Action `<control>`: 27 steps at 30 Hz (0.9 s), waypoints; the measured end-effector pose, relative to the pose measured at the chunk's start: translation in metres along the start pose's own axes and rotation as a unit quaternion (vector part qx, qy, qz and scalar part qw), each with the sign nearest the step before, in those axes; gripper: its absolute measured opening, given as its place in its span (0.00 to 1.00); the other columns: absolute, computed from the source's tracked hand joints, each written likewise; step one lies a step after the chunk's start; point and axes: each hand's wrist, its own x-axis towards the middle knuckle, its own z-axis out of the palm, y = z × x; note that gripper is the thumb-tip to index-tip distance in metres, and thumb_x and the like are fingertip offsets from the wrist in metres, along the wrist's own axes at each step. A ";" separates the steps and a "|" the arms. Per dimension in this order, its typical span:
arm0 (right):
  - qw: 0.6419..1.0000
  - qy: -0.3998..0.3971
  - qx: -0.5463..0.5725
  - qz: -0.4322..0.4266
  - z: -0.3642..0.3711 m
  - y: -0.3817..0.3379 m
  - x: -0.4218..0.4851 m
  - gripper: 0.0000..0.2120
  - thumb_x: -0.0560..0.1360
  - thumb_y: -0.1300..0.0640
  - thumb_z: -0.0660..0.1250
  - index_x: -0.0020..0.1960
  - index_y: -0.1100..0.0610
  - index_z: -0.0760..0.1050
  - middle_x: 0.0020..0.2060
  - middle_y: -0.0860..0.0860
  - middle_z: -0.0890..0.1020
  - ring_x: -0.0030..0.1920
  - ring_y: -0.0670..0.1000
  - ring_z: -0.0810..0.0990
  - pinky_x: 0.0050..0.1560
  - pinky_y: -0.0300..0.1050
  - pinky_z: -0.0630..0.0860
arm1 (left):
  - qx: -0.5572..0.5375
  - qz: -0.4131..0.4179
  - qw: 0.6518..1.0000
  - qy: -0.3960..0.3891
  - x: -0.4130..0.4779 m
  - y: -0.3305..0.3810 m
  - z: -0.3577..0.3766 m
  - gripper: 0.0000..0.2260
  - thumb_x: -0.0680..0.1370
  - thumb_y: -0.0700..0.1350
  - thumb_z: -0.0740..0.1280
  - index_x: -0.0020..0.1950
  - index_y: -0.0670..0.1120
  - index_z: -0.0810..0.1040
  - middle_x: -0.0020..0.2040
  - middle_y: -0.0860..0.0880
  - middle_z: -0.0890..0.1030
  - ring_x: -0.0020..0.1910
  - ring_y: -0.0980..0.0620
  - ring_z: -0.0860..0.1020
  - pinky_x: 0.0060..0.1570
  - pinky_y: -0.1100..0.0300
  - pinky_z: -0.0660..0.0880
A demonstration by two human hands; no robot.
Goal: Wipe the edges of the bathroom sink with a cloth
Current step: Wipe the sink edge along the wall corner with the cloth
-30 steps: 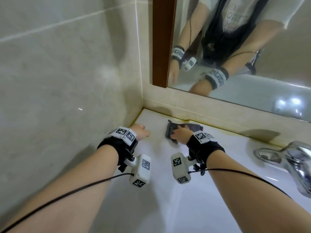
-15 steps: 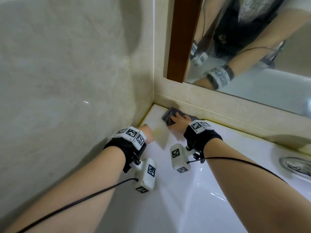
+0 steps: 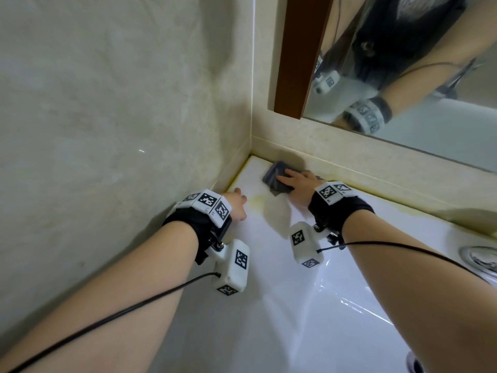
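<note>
The right hand (image 3: 297,184) presses flat on a dark grey cloth (image 3: 277,177), fingers spread over it, at the far left corner of the white sink (image 3: 269,265) rim, beside the beige wall. The left hand (image 3: 236,207) rests loosely curled on the left rim, holding nothing.

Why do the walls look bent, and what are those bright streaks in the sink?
Head view: the wide-angle lens bows the tiled wall and mirror frame; the streaks are glare on the glossy sink; the right hand casts a soft shadow beside the cloth.
</note>
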 end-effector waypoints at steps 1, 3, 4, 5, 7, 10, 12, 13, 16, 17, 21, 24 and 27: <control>1.000 -0.003 0.009 0.001 0.000 -0.003 0.002 0.23 0.81 0.57 0.51 0.75 0.48 0.52 0.76 0.49 0.50 0.74 0.57 0.52 0.69 0.40 0.47 | 0.004 0.002 1.000 0.002 0.000 0.000 0.001 0.25 0.81 0.40 0.56 0.76 0.38 0.52 0.77 0.42 0.50 0.73 0.42 0.62 0.71 0.52 0.63; 0.999 -0.010 0.031 0.005 -0.001 -0.012 0.009 0.24 0.81 0.58 0.51 0.75 0.48 0.51 0.76 0.50 0.50 0.74 0.58 0.51 0.71 0.41 0.47 | 0.012 0.005 1.000 0.012 0.000 0.000 0.003 0.25 0.81 0.40 0.56 0.76 0.38 0.53 0.77 0.42 0.50 0.73 0.42 0.62 0.70 0.51 0.64; 0.999 -0.010 0.037 0.003 -0.001 -0.016 0.014 0.24 0.80 0.59 0.51 0.75 0.48 0.52 0.76 0.50 0.50 0.74 0.58 0.51 0.72 0.44 0.48 | 0.016 0.006 1.000 0.018 0.000 -0.001 0.004 0.24 0.80 0.40 0.56 0.76 0.38 0.55 0.77 0.42 0.52 0.72 0.42 0.63 0.69 0.51 0.65; 0.999 -0.007 0.031 -0.003 0.000 -0.020 0.018 0.24 0.80 0.58 0.50 0.75 0.47 0.52 0.76 0.50 0.50 0.74 0.58 0.51 0.72 0.45 0.49 | 0.018 0.007 1.000 0.023 0.000 -0.001 0.005 0.23 0.80 0.41 0.57 0.74 0.38 0.57 0.76 0.41 0.54 0.71 0.42 0.64 0.68 0.51 0.66; 1.000 0.001 -0.003 -0.026 0.004 -0.032 0.028 0.24 0.81 0.58 0.49 0.75 0.46 0.51 0.76 0.49 0.50 0.74 0.59 0.51 0.71 0.44 0.49 | 0.025 0.013 0.999 0.032 0.000 -0.001 0.007 0.20 0.80 0.41 0.57 0.72 0.37 0.61 0.73 0.40 0.59 0.68 0.41 0.67 0.66 0.52 0.67; 0.999 -0.007 -0.014 -0.051 0.008 -0.046 0.041 0.24 0.81 0.57 0.49 0.75 0.45 0.51 0.76 0.48 0.50 0.74 0.59 0.52 0.71 0.44 0.49 | 0.041 0.023 0.998 0.040 0.001 -0.002 0.010 0.21 0.80 0.42 0.58 0.72 0.37 0.60 0.72 0.40 0.59 0.69 0.42 0.65 0.66 0.52 0.66; 0.998 -0.007 -0.004 -0.070 0.008 -0.038 0.045 0.23 0.80 0.55 0.51 0.74 0.45 0.53 0.76 0.48 0.51 0.74 0.58 0.53 0.69 0.41 0.47 | 0.043 0.024 0.998 0.035 0.002 -0.002 0.010 0.22 0.80 0.43 0.58 0.73 0.38 0.58 0.73 0.40 0.57 0.71 0.43 0.62 0.68 0.51 0.64; 0.997 -0.003 0.008 -0.074 0.009 -0.028 0.046 0.23 0.80 0.55 0.52 0.74 0.46 0.55 0.76 0.49 0.52 0.74 0.57 0.54 0.69 0.40 0.46 | 0.041 0.022 0.998 0.030 0.003 -0.003 0.010 0.23 0.80 0.43 0.57 0.74 0.38 0.57 0.75 0.40 0.55 0.72 0.43 0.61 0.69 0.51 0.63; 0.996 0.015 0.066 -0.065 0.013 0.002 0.044 0.22 0.79 0.57 0.56 0.72 0.50 0.61 0.75 0.51 0.56 0.73 0.56 0.58 0.73 0.42 0.48 | 0.041 0.023 0.998 0.029 0.004 -0.003 0.009 0.23 0.80 0.42 0.56 0.74 0.38 0.56 0.76 0.41 0.53 0.73 0.44 0.59 0.71 0.50 0.62; 0.995 0.020 0.080 -0.061 0.015 0.007 0.044 0.22 0.79 0.59 0.57 0.72 0.52 0.62 0.75 0.52 0.58 0.73 0.56 0.58 0.73 0.43 0.49 | 0.041 0.023 0.998 0.029 0.004 -0.003 0.009 0.23 0.80 0.42 0.56 0.74 0.38 0.56 0.76 0.41 0.53 0.73 0.43 0.59 0.71 0.50 0.61; 0.993 0.024 0.112 -0.040 0.019 -0.002 0.046 0.21 0.78 0.58 0.57 0.70 0.48 0.65 0.74 0.51 0.58 0.74 0.56 0.56 0.73 0.44 0.49 | 0.038 0.021 0.999 0.024 0.003 -0.001 0.009 0.23 0.81 0.42 0.56 0.74 0.38 0.57 0.74 0.41 0.55 0.72 0.42 0.59 0.70 0.50 0.62; 0.994 0.030 0.067 -0.075 0.021 -0.015 0.046 0.21 0.78 0.57 0.57 0.71 0.48 0.64 0.75 0.51 0.56 0.73 0.57 0.57 0.72 0.42 0.50 | 0.041 0.019 0.999 0.027 0.002 0.001 0.009 0.23 0.81 0.42 0.57 0.74 0.38 0.56 0.75 0.41 0.54 0.72 0.42 0.59 0.70 0.50 0.62; 0.993 0.017 0.072 -0.090 0.025 -0.020 0.043 0.22 0.78 0.59 0.56 0.71 0.47 0.64 0.75 0.50 0.57 0.73 0.57 0.57 0.72 0.43 0.50 | 0.042 0.019 0.998 0.034 0.000 0.003 0.010 0.23 0.81 0.42 0.57 0.74 0.38 0.56 0.75 0.40 0.54 0.73 0.43 0.59 0.70 0.52 0.62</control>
